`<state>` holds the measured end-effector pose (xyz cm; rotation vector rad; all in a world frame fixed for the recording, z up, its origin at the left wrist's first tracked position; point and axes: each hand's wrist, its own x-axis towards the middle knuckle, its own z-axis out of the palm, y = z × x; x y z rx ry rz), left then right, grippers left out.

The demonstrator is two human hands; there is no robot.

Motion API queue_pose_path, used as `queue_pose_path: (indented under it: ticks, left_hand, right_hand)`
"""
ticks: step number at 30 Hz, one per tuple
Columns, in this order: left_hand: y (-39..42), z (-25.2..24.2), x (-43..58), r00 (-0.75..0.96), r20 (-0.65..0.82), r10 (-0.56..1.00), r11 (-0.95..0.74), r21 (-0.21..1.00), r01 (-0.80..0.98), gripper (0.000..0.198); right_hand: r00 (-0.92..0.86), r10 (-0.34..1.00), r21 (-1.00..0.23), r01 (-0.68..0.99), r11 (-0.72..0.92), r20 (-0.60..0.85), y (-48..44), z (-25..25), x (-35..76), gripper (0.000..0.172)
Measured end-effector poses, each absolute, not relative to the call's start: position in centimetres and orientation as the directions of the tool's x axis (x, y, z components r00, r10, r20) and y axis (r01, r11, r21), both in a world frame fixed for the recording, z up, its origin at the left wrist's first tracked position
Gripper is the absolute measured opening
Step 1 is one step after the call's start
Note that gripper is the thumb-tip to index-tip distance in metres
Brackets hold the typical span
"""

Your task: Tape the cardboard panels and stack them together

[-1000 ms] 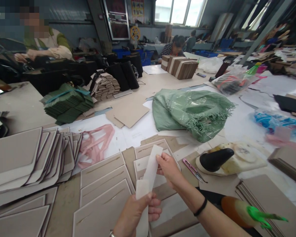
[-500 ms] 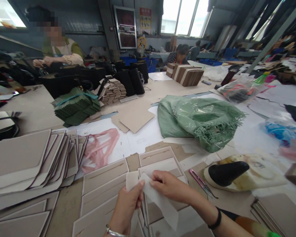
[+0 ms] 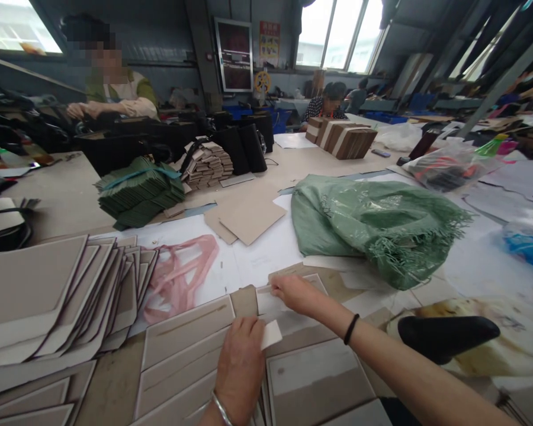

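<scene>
My left hand (image 3: 242, 361), palm down with a silver bangle at the wrist, grips a small white card (image 3: 272, 335) that sticks out to the right of the fingers. My right hand (image 3: 295, 294), wearing a black wristband, is pinched at the left end of a thin white strip (image 3: 278, 306) lying over the far panel of the right-hand row. Beige panels with pale edges lie overlapped under both hands. The left row's panel (image 3: 190, 325) bears a brown glue-like streak; a nearer right-row panel (image 3: 315, 376) is partly whitish.
Stacked beige panels (image 3: 31, 284) stand at left beside a pink ribbon tangle (image 3: 182, 278). A green woven sack (image 3: 373, 219) lies ahead right, a black horn-shaped object (image 3: 448, 337) on the right. Green bundled pieces (image 3: 137, 189) and a co-worker (image 3: 115, 97) are farther left.
My hands have parted: the right carried the white strip up and away onto the far panel. The left turned palm down, still holding the card. The view shifted, and the pink snips are no longer visible.
</scene>
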<state>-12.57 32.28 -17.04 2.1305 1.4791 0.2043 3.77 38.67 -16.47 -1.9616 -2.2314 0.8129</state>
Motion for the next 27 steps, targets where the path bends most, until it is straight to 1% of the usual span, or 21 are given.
queue_pose_path:
  ticks: [2,4,7,11,20,27]
  left_hand:
    - [32.6,-17.5,-12.2,0.419,-0.199,0.886,-0.298,0.447,0.843,0.050]
    - [33.0,-17.9,-11.9,0.428,-0.233,0.873,-0.315,0.399,0.861,0.055]
    - [33.6,-18.4,-11.4,0.438,-0.268,0.858,-0.339,0.345,0.875,0.053]
    - [34.1,-18.5,-11.0,0.448,-0.275,0.851,-0.369,0.294,0.882,0.049]
    - [34.7,-18.9,-10.6,0.450,-0.277,0.849,-0.389,0.249,0.887,0.047]
    - [34.9,-18.9,-10.3,0.459,-0.271,0.846,-0.407,0.229,0.884,0.046]
  right_hand:
    - [-0.196,0.935,-0.379,0.922,0.074,-0.295,39.0,-16.5,3.6,0.013]
    - [-0.206,0.934,-0.349,0.932,0.096,-0.293,39.3,-16.7,3.5,0.014]
    - [-0.211,0.934,-0.311,0.943,0.117,-0.289,39.6,-17.1,3.5,0.015]
    - [-0.207,0.933,-0.273,0.954,0.126,-0.295,39.9,-17.4,3.5,0.015]
    - [-0.208,0.928,-0.236,0.962,0.137,-0.309,39.7,-16.8,3.2,0.015]
    - [-0.225,0.930,-0.231,0.960,0.159,-0.292,39.7,-16.8,3.2,0.016]
